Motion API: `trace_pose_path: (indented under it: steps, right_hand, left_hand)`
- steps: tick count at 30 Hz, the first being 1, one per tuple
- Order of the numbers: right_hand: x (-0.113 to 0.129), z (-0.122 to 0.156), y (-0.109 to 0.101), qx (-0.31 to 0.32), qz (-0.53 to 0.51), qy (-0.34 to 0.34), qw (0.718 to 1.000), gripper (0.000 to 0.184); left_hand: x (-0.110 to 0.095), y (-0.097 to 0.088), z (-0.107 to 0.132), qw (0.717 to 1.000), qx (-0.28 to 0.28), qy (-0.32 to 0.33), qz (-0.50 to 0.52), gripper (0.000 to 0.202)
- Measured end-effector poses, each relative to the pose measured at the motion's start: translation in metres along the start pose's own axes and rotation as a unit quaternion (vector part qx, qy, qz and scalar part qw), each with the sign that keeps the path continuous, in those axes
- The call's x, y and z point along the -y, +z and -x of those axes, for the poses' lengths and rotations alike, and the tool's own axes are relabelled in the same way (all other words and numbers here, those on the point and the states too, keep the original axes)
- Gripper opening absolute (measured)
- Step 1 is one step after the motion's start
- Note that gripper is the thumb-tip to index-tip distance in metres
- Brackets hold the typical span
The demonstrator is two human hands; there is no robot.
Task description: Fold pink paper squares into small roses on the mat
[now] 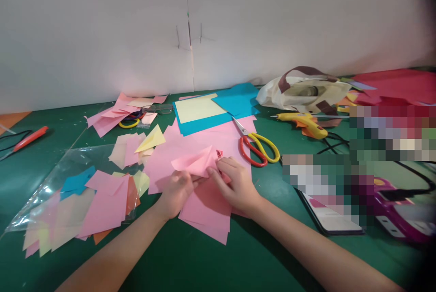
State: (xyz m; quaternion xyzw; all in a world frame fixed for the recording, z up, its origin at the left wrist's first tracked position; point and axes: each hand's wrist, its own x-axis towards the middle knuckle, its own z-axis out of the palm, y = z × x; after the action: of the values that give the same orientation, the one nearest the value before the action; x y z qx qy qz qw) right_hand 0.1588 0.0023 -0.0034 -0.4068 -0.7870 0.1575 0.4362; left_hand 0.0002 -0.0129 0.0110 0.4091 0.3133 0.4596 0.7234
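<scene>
A folded piece of pink paper point(195, 161) is held between both hands, above larger pink sheets point(160, 165) on the table. My left hand point(177, 192) grips its lower left edge with curled fingers. My right hand point(235, 182) pinches its right end, where a small red-and-white bit point(219, 153) shows by the fingertips; I cannot make out what that bit is. Scissors point(250, 140) with one red and one yellow handle lie partly open just beyond my right hand. Under my hands, more pink sheets point(207, 217) stick out toward me.
Blue sheets point(238, 100) and a cream sheet point(197, 109) lie behind. To the left are paper scraps on a clear plastic bag point(41, 205) and an orange-handled tool point(31, 139). On the right are a yellow glue gun point(304, 124), a cloth bag point(272, 94), a phone point(340, 217) and a purple power strip point(391, 221).
</scene>
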Motion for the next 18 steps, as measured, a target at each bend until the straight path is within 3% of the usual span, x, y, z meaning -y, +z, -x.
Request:
trace_pose_path:
  steps: [5, 11, 14, 16, 18]
  right_hand:
    - [0.0055, 0.0001, 0.0007, 0.001, -0.046, 0.052, 0.998, 0.037]
    - [0.0036, -0.0002, 0.0014, -0.038, -0.07, 0.076, 0.994, 0.032]
    - [0.0024, -0.0005, 0.0009, -0.088, -0.099, 0.082, 0.988, 0.011]
    - [0.0021, -0.0011, 0.0003, -0.09, -0.123, 0.099, 0.983, 0.022]
    - [0.002, -0.0019, -0.0003, -0.063, -0.153, 0.118, 0.979, 0.014]
  left_hand:
    - [0.0022, -0.0008, 0.0025, 0.989, -0.116, 0.0, -0.089, 0.024]
    - [0.0023, 0.0004, -0.0007, 0.959, -0.238, -0.006, -0.151, 0.018]
    - [0.0004, 0.0023, -0.0006, 0.942, -0.281, -0.013, -0.182, 0.018]
    - [-0.0014, 0.0042, 0.0002, 0.932, -0.293, -0.021, -0.213, 0.018]
    - [-0.0024, 0.0056, 0.0008, 0.926, -0.293, -0.023, -0.237, 0.018]
